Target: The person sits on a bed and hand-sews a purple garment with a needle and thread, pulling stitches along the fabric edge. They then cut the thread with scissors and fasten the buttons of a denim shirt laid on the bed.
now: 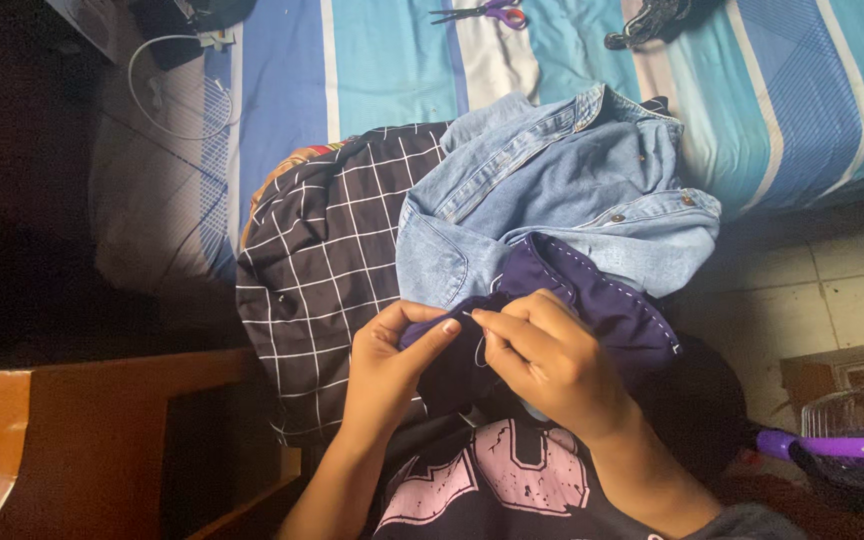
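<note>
Both hands meet at lower centre, the left hand (pixel 392 345) pinched shut on a fold of purple cloth (pixel 592 295) and the right hand (pixel 542 355) with fingers closed on a needle (pixel 469 317), above them a denim shirt (pixel 562 190) and checked fabric (pixel 322 270) spilling off the blue-striped bed (pixel 392 60) beside pale floor tiles (pixel 832 290).

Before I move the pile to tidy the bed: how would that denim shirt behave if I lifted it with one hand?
Probably floppy: the denim shirt lies crumpled in soft folds over the checked dark cloth. It looks thick, so likely fairly heavy for a shirt. It may drag the purple fabric along, since that overlaps its lower edge and both hands' fingers pinch it.
</note>
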